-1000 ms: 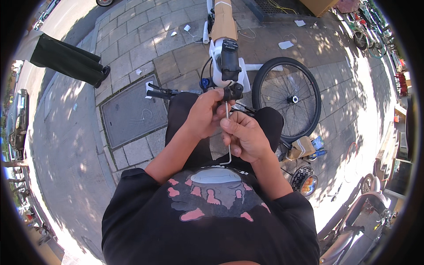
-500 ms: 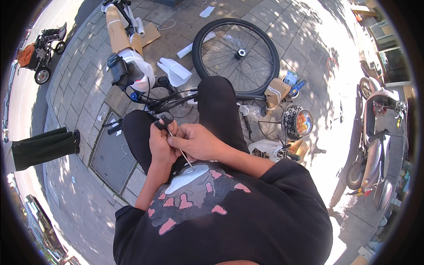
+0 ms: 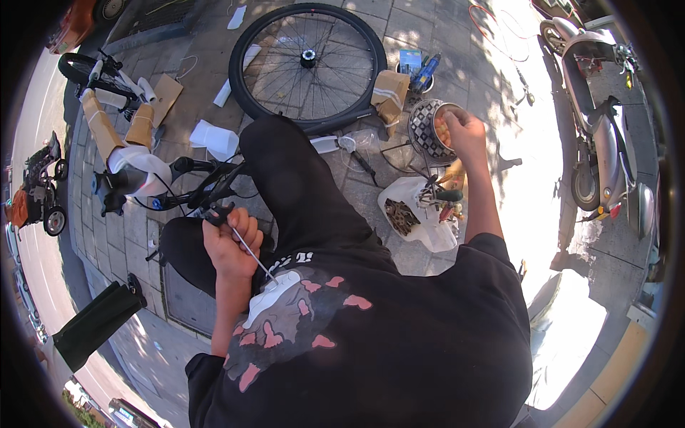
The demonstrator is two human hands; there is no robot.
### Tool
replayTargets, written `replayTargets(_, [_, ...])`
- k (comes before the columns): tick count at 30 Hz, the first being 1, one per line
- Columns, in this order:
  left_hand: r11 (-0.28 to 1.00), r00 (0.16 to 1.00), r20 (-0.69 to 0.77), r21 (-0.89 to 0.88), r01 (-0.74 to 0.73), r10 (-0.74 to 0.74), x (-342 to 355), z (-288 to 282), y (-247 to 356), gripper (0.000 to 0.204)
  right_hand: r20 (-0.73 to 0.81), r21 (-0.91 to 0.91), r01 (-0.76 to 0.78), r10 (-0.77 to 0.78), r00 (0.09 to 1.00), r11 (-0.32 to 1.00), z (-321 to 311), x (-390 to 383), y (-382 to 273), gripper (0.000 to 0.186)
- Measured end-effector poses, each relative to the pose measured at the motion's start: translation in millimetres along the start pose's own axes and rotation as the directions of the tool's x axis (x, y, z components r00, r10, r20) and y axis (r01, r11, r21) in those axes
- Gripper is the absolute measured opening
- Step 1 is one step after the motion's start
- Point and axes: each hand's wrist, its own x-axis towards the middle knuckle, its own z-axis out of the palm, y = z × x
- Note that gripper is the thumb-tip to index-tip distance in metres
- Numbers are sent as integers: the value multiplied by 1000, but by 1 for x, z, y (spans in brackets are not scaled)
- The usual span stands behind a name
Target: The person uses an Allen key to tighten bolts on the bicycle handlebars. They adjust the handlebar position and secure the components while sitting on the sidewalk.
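Observation:
My left hand [image 3: 230, 241] grips the end of a thin silver cable [image 3: 253, 258] that runs down toward my chest. It sits close to a black brake lever [image 3: 214, 212] on the bicycle handlebar [image 3: 187, 180]. Far to the right, my right hand [image 3: 462, 130] reaches into a round patterned metal bowl [image 3: 427, 127] with small yellowish parts inside, its fingers curled at the rim. Whether it holds anything is hidden. My knees in black trousers lie between both hands.
A loose bicycle wheel [image 3: 308, 63] lies ahead on the paving. A white bag [image 3: 410, 214] of small parts and pliers [image 3: 441, 194] sit below the bowl. Cardboard-wrapped bike parts [image 3: 118, 132] at left, a scooter [image 3: 608, 135] at right, a black bag [image 3: 96, 324] lower left.
My right hand left the cable and moved out right to the bowl. The view swung right; my left hand alone keeps the cable by the lever.

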Motion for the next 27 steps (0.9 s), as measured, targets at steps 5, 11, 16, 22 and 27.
replayTargets(5, [1000, 1000, -26, 29, 8, -7, -1, 12, -11, 45, 33, -298, -145, 162, 986, 944, -34, 59, 87, 41])
replayTargets(11, [999, 999, -33, 35, 26, -25, 0, 19, -12, 45, 217, -338, 49, 27, 976, 940, 8, 79, 121, 46])
replayTargets(16, [999, 999, -42, 43, 19, -17, 0, 18, -14, 45, 388, -572, 178, 73, 919, 801, 25, 96, 102, 46])
replayTargets(22, [999, 999, -45, 39, -1, 2, -10, 22, -14, 46, 379, -643, 189, 94, 921, 743, 35, 107, 103, 41])
replayTargets(27, [998, 996, -59, 2, 64, -64, -12, 13, -16, 48, 162, -557, 207, -140, 977, 804, 10, 115, 140, 47])
